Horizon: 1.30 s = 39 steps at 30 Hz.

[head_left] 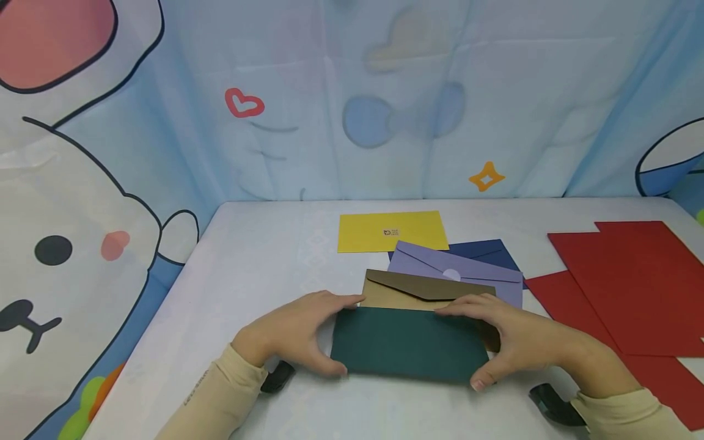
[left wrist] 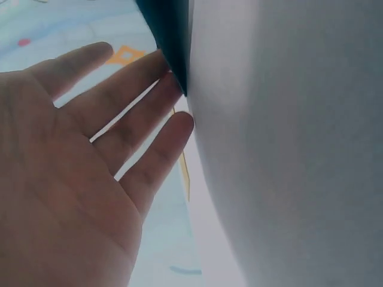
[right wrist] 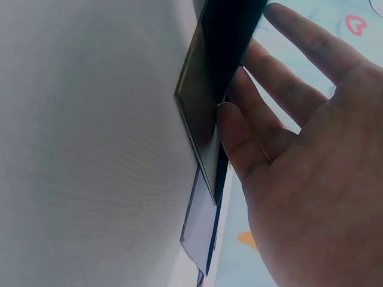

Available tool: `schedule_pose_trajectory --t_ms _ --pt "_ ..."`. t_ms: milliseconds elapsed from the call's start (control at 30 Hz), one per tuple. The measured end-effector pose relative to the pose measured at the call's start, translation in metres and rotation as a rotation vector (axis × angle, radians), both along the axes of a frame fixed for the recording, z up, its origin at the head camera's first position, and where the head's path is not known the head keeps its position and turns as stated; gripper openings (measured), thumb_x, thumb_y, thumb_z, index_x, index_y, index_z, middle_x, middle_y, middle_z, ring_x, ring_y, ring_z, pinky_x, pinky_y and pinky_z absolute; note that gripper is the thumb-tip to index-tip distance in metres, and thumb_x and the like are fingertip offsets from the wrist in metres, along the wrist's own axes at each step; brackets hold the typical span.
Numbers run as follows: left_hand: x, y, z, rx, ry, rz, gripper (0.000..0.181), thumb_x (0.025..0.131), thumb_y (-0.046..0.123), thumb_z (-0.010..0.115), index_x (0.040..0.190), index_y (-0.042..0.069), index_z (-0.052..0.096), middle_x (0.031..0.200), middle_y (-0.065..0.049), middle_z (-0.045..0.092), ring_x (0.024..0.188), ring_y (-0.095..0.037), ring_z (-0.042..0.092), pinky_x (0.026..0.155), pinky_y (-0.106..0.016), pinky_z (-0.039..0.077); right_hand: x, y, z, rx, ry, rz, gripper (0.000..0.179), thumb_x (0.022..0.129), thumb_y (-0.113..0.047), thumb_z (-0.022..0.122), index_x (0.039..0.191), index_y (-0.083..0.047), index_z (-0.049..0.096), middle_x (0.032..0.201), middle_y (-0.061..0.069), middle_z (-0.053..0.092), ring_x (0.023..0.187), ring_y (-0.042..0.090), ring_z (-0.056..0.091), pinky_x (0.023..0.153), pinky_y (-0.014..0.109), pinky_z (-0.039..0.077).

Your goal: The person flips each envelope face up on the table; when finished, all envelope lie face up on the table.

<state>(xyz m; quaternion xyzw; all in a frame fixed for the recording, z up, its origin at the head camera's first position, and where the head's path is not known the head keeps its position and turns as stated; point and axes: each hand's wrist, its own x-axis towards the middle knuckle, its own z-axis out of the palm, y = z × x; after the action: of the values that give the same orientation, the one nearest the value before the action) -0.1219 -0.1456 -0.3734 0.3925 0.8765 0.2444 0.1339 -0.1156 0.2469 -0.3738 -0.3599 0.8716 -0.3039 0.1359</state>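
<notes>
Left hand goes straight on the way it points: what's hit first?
Likely the flat, dark green paper rectangle: its left edge lies between thumb and fingers of the left hand. Depth is unclear; they may be touching now.

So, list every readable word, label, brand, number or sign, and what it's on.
No text is legible.
Small dark print on the flat yellow rectangular paper piece: too small to read.
Faint lettering along the beige fabric left sleeve: too small and blurred to read.
Dark green rectangular paper piece: no text visible.
Light-blue fabric backdrop: drawings only, such as a red heart outline; no words made out.
</notes>
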Motion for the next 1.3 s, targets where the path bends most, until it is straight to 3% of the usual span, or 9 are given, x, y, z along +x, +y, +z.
schedule_pose_trajectory --t_ms 133,267,467,700,800,1033,1300 --pt "0.0 -0.002 0.003 0.055 -0.082 0.043 0.098 0.078 0.05 0.08 0.159 0.026 0.031 0.14 0.012 0.055 0.132 -0.007 0.045 0.11 -0.036 0.035 0.002 -0.001 0.003 -0.002 0.014 -0.015 0.08 0.074 -0.052 0.086 0.144 -0.033 0.053 0.139 -0.011 0.049 0.124 0.016 0.043 0.091 0.05 0.05" --pt "-0.002 -0.002 0.004 0.108 -0.123 0.046 0.094 0.083 0.047 0.077 0.16 0.028 0.027 0.136 0.013 0.059 0.132 -0.005 0.047 0.109 -0.04 0.038 0.002 -0.002 0.005 -0.016 0.036 -0.032 0.075 0.077 -0.049 0.085 0.143 -0.032 0.055 0.138 -0.015 0.051 0.124 0.012 0.044 0.093 0.048 0.049" --pt "-0.003 -0.002 0.003 0.136 -0.135 0.044 0.083 0.091 0.049 0.07 0.16 0.032 0.027 0.134 0.013 0.06 0.13 -0.005 0.049 0.108 -0.043 0.039 0.003 -0.003 0.006 -0.035 0.012 -0.067 0.073 0.078 -0.047 0.084 0.143 -0.03 0.056 0.139 -0.014 0.052 0.124 0.015 0.046 0.093 0.047 0.05" --pt "-0.003 -0.003 0.003 0.164 -0.114 0.061 0.069 0.099 0.05 0.058 0.159 0.04 0.026 0.132 0.014 0.062 0.128 -0.007 0.052 0.106 -0.048 0.041 0.002 -0.006 0.01 -0.03 -0.038 -0.118 0.066 0.082 -0.045 0.081 0.141 -0.025 0.058 0.137 -0.006 0.054 0.123 0.026 0.049 0.089 0.054 0.05" --pt "-0.003 -0.003 0.002 0.176 -0.082 0.077 0.066 0.102 0.049 0.055 0.159 0.038 0.026 0.129 0.014 0.063 0.128 -0.008 0.053 0.105 -0.049 0.042 0.002 -0.006 0.012 -0.034 -0.039 -0.142 0.063 0.085 -0.043 0.08 0.14 -0.021 0.059 0.136 -0.002 0.056 0.121 0.028 0.049 0.088 0.054 0.05" --pt "-0.005 -0.002 0.002 0.208 0.054 0.118 0.061 0.103 0.047 0.054 0.158 0.041 0.028 0.118 0.016 0.069 0.121 -0.008 0.057 0.1 -0.045 0.046 0.002 -0.006 0.014 -0.081 0.003 -0.167 0.052 0.091 -0.039 0.075 0.137 -0.02 0.061 0.124 -0.008 0.062 0.112 0.019 0.059 0.087 0.047 0.053" --pt "-0.006 0.0 0.001 0.238 0.223 0.132 0.058 0.104 0.04 0.056 0.157 0.028 0.036 0.107 0.014 0.073 0.102 -0.01 0.064 0.089 -0.039 0.05 -0.002 -0.007 0.012 -0.088 0.06 -0.166 0.044 0.098 -0.034 0.067 0.139 -0.021 0.06 0.124 -0.009 0.065 0.109 0.011 0.063 0.089 0.049 0.053"
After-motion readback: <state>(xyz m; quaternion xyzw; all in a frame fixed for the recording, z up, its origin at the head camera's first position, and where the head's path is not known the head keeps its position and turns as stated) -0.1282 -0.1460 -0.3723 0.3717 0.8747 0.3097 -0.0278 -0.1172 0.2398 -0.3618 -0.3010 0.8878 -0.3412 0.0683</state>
